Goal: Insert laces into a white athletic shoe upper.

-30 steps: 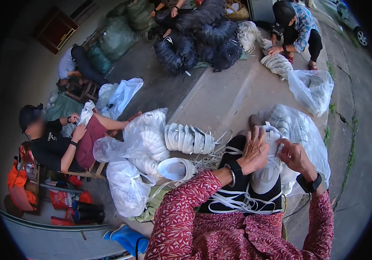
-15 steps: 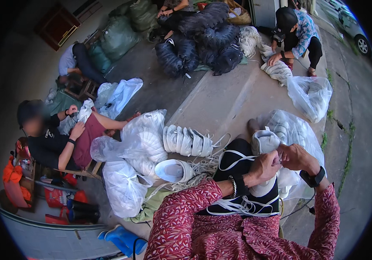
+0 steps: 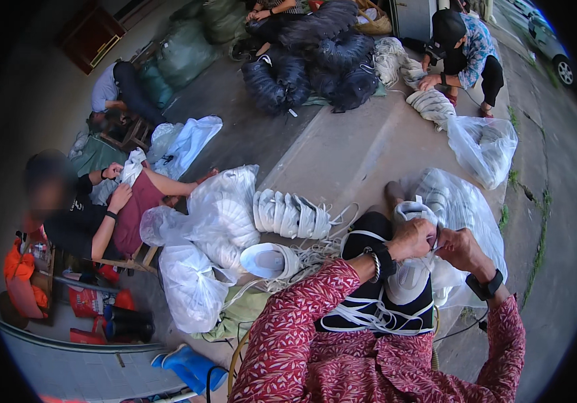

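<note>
A white shoe upper [image 3: 414, 265] is held over the lap, the left hand [image 3: 414, 238] closed on its top edge and the right hand [image 3: 459, 247] pinched shut on a white lace [image 3: 436, 236] there. The lace is best kept taut and fed squarely while the upper is steadied, clear of the loose laces [image 3: 369, 316] draped across the knees.

Clear plastic bag of white shoes [image 3: 224, 215] left of the row of white shoes [image 3: 292, 215], second clear bag [image 3: 191, 289] below it, another [image 3: 483, 148] far right, green sacks [image 3: 198, 47] far above.

Grey concrete floor [image 3: 342, 144] — daylight, wooden cabinet [image 3: 93, 40].
</note>
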The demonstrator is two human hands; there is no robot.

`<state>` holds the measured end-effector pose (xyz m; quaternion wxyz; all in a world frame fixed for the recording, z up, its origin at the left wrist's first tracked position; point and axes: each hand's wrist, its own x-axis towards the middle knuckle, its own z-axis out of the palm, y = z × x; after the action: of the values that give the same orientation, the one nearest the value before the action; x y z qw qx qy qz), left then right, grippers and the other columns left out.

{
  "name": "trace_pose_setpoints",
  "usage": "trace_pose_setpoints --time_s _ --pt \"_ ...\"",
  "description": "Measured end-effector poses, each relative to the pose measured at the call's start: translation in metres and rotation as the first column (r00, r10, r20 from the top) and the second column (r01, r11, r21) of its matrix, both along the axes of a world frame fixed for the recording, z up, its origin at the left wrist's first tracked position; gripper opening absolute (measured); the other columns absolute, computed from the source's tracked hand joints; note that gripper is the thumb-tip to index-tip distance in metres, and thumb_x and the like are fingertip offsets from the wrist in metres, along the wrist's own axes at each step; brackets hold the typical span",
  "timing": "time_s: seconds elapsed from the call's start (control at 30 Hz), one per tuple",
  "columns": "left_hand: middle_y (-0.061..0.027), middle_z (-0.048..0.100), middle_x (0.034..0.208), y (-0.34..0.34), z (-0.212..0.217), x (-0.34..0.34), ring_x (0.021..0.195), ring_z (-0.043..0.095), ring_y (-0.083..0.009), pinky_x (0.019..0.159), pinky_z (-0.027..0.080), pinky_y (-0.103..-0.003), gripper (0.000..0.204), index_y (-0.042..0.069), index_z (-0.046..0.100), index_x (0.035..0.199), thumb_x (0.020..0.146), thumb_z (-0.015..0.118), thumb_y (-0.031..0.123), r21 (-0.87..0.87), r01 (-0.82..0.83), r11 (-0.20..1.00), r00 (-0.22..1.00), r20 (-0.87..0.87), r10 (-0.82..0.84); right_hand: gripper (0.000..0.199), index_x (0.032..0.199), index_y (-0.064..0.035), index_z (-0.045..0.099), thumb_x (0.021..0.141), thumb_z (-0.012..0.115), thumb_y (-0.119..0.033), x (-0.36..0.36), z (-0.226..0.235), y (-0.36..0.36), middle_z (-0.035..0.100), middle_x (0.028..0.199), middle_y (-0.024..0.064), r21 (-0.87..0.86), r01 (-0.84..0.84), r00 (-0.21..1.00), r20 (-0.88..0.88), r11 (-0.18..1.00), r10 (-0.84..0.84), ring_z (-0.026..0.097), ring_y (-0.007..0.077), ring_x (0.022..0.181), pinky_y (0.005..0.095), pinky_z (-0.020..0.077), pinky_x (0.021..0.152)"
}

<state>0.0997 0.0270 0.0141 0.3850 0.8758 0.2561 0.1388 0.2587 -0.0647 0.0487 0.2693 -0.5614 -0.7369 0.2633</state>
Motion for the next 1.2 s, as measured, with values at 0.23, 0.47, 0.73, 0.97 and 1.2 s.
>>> trace_pose_setpoints --time_s 0.23,0.47,0.73,0.97,1.2 --pt "-0.0121 0.067 0.073 0.004 0.004 0.006 0.073 0.065 -0.0259 0.067 0.050 -0.035 0.008 0.008 0.070 0.072 0.067 0.065 0.011 -0.070 0.109 0.992 0.991 -0.068 -0.113 0.020 0.075 -0.0050 0.058 0.066 0.075 -0.002 0.005 -0.010 -0.006 0.063 0.065 0.0090 -0.013 0.039 0.996 -0.079 0.999 -0.039 0.063 0.0230 0.059 0.0308 0.0476 0.052" --pt "-0.0204 0.063 0.075 -0.001 0.013 -0.012 0.074 0.063 -0.0368 0.066 0.048 -0.047 0.011 0.001 0.061 0.077 0.072 0.059 0.010 0.041 -0.029 0.999 0.978 -0.204 0.037 0.012 0.083 -0.0064 0.058 0.078 0.067 -0.013 0.000 -0.004 0.003 0.062 0.061 0.0077 -0.070 -0.019 0.993 -0.120 0.997 0.010 0.062 0.0212 0.056 0.0322 0.0465 0.052" --pt "-0.0158 0.060 0.066 0.028 0.040 -0.090 0.064 0.060 -0.0353 0.057 0.045 -0.043 0.003 0.002 0.058 0.074 0.072 0.055 0.003 0.211 -0.243 0.947 0.949 -0.148 0.277 0.013 0.095 -0.0023 0.064 0.086 0.060 -0.011 -0.002 -0.010 0.000 0.064 0.073 0.0069 -0.054 0.133 0.941 -0.307 0.990 -0.143 0.060 0.0137 0.065 0.0284 0.0476 0.060" --pt "-0.0001 0.054 0.058 0.002 0.049 -0.078 0.053 0.047 -0.0061 0.050 0.038 -0.024 0.005 0.001 0.058 0.075 0.077 0.061 0.004 -0.336 -0.214 0.917 0.974 0.005 0.228 0.016 0.091 0.0001 0.067 0.079 0.068 -0.010 -0.050 0.019 0.008 0.067 0.078 0.0103 -0.060 0.046 0.865 -0.497 0.997 -0.070 0.063 0.0151 0.069 0.0304 0.0499 0.062" --pt "0.0029 0.054 0.062 -0.001 0.041 -0.062 0.052 0.046 -0.0034 0.048 0.036 -0.019 0.004 0.000 0.058 0.082 0.081 0.058 0.004 -0.327 -0.096 0.940 0.989 0.078 0.128 0.008 0.079 -0.0011 0.066 0.074 0.069 -0.007 -0.041 0.012 0.000 0.065 0.072 0.0094 0.004 0.215 0.896 -0.398 0.977 -0.196 0.062 0.0177 0.065 0.0305 0.0481 0.059"
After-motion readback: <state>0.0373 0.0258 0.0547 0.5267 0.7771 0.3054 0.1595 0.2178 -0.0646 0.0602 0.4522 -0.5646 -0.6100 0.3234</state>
